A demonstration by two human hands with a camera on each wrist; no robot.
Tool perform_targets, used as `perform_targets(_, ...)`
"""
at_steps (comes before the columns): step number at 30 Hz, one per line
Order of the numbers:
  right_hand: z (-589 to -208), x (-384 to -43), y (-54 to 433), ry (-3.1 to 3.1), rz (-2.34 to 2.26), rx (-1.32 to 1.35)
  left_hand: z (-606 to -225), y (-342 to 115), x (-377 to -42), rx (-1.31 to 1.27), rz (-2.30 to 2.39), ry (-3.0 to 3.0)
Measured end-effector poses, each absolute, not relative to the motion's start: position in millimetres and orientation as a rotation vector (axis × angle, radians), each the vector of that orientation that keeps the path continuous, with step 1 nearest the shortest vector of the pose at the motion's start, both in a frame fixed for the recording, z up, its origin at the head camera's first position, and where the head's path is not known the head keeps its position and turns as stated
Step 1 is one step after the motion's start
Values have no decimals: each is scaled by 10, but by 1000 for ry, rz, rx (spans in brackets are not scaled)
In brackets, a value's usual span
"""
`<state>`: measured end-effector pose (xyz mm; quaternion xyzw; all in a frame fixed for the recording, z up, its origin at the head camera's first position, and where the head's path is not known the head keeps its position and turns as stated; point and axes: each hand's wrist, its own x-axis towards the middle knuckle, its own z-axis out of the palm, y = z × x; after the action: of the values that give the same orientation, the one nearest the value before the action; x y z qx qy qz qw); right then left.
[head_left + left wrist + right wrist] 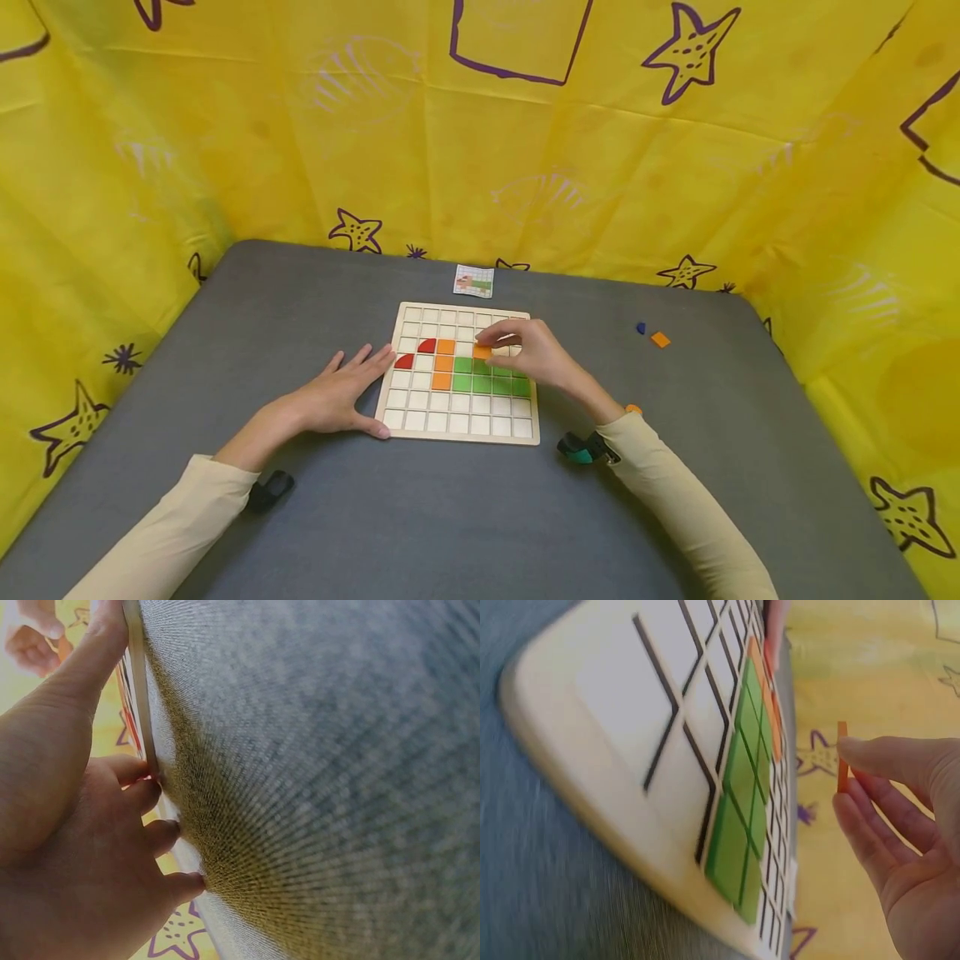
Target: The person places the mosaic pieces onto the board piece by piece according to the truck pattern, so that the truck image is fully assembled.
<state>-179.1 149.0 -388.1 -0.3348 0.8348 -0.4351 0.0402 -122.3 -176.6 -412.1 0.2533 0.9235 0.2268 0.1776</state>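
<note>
A wooden grid board lies on the grey table. My left hand rests beside it, fingers spread, with fingertips and thumb at its left edge; the left wrist view shows these fingers along the rim. Between thumb and fingertips, my right hand pinches an orange square tile above the board, apart from the grid in the right wrist view. A column of orange tiles, two red quarter-round tiles and a block of green tiles sit in the grid. My right hand hides some cells.
A small printed pattern card lies behind the board. To the right are a dark blue piece and an orange tile. Another orange piece shows partly behind the right sleeve. A yellow patterned curtain surrounds the table.
</note>
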Motion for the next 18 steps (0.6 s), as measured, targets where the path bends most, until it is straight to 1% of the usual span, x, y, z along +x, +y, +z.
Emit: perform_targets(18,-3949,-1724,1071,2492,-1265,-1084,-4134,-1767,-1236,711,644,2601)
